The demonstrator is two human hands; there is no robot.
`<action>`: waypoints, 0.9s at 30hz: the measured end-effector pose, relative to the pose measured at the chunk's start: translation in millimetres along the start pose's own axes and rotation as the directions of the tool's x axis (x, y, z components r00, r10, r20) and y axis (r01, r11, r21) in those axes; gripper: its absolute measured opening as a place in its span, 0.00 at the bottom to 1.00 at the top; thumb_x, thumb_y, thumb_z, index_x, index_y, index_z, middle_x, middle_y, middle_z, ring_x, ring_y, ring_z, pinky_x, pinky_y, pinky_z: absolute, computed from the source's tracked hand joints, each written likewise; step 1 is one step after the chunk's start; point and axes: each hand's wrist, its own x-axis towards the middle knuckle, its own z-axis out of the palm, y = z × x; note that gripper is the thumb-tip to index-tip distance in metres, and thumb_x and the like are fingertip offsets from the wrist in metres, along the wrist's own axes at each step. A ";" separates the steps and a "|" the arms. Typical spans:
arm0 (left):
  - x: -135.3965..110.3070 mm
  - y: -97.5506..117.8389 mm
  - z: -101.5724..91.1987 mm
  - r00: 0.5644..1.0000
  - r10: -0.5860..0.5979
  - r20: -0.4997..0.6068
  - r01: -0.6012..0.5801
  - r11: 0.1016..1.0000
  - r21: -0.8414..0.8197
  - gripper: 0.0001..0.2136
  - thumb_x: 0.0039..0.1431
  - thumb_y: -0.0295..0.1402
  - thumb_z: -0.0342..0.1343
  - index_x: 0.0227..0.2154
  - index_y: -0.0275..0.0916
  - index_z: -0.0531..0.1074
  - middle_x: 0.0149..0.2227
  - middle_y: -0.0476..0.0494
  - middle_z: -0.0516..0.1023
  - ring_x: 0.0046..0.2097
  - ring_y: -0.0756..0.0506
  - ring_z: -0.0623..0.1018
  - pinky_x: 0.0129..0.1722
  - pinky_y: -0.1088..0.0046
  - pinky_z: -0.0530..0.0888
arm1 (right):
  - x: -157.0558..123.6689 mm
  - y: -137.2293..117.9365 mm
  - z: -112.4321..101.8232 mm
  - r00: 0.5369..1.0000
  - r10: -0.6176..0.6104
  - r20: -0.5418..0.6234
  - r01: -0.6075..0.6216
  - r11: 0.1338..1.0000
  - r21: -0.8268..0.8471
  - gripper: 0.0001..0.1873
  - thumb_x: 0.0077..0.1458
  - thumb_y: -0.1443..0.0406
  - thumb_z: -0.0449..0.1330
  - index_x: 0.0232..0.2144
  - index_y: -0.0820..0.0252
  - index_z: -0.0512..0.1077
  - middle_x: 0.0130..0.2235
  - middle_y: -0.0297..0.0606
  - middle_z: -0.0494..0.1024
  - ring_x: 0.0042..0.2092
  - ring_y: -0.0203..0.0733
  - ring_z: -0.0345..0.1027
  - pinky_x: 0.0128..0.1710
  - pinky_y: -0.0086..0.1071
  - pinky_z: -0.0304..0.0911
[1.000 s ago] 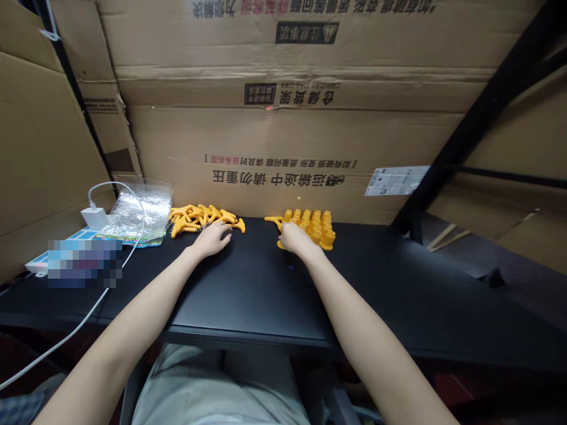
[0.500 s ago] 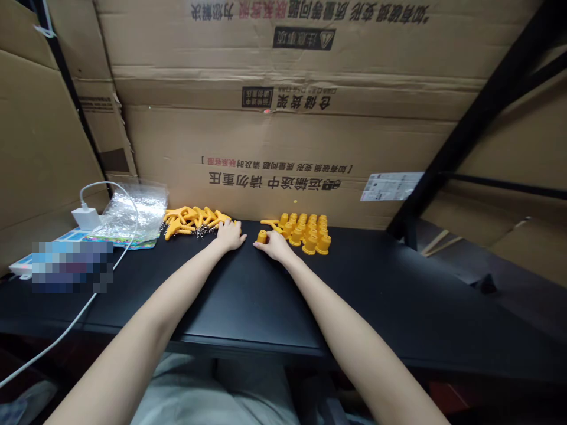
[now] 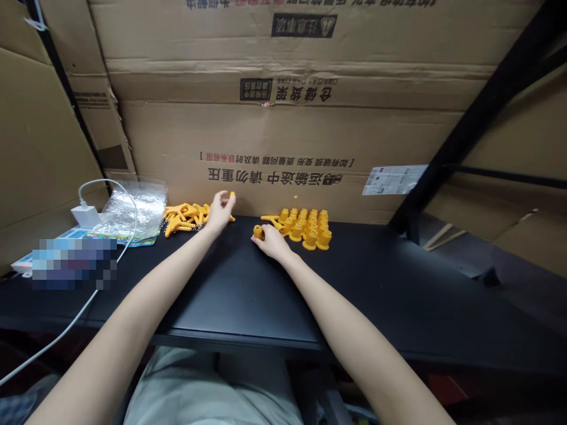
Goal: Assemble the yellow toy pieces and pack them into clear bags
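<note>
A small orange piece (image 3: 233, 195) is held raised above the desk (image 3: 248, 295) by the left hand (image 3: 219, 211), its tip showing at the thumb; the fingers are bent and drawn in toward it, and the rest of its shape is hidden by the hand. By the right hand (image 3: 273, 242), an orange cup (image 3: 257, 232) is gripped by its side, with thumb and fingers closed around it and its narrow end turned upward. Beside and partly behind the left forearm, a pile of orange handles (image 3: 181, 221) is heaped on the desk. Beyond the right hand, a single orange handle (image 3: 270, 219) is laid near a block of standing cups (image 3: 311, 227), which are set close together in rows, wide rims down. At the left, a clear plastic bag (image 3: 135, 211) is spread next to a white plug (image 3: 86, 216), from which a white cable (image 3: 83, 311) is trailed over the front edge. The far side is closed off by printed cardboard (image 3: 283, 133), to which a white label (image 3: 396, 179) is attached.
</note>
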 end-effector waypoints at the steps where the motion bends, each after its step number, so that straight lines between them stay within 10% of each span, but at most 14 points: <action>1: 0.3 4.0 -4.6 0.998 -0.039 -0.050 0.033 0.993 -0.109 0.14 0.53 0.37 0.60 0.41 0.41 0.69 0.35 0.46 0.74 0.38 0.49 0.74 0.38 0.75 0.68 | 0.9 1.3 1.2 1.000 -0.007 -0.019 0.007 1.000 0.016 0.08 0.53 0.63 0.60 0.33 0.63 0.67 0.39 0.45 0.72 0.42 0.46 0.67 0.43 0.36 0.60; 10: -27.1 18.1 -44.0 0.865 -0.498 0.057 0.435 0.689 -0.579 0.11 0.63 0.38 0.49 0.30 0.36 0.68 0.25 0.49 0.73 0.26 0.53 0.73 0.25 0.79 0.62 | 7.0 10.9 12.8 0.981 -0.125 -0.151 0.143 0.984 0.111 0.11 0.46 0.70 0.62 0.34 0.60 0.68 0.38 0.40 0.71 0.42 0.45 0.66 0.43 0.38 0.61; 27: -34.2 16.1 -49.2 0.866 -0.488 0.107 0.426 0.608 -0.670 0.11 0.64 0.35 0.45 0.33 0.37 0.70 0.26 0.47 0.75 0.27 0.52 0.74 0.25 0.79 0.65 | -5.3 -16.2 4.3 0.958 -0.274 -0.087 0.286 0.942 0.174 0.14 0.52 0.67 0.61 0.43 0.61 0.73 0.42 0.43 0.73 0.45 0.45 0.68 0.49 0.42 0.60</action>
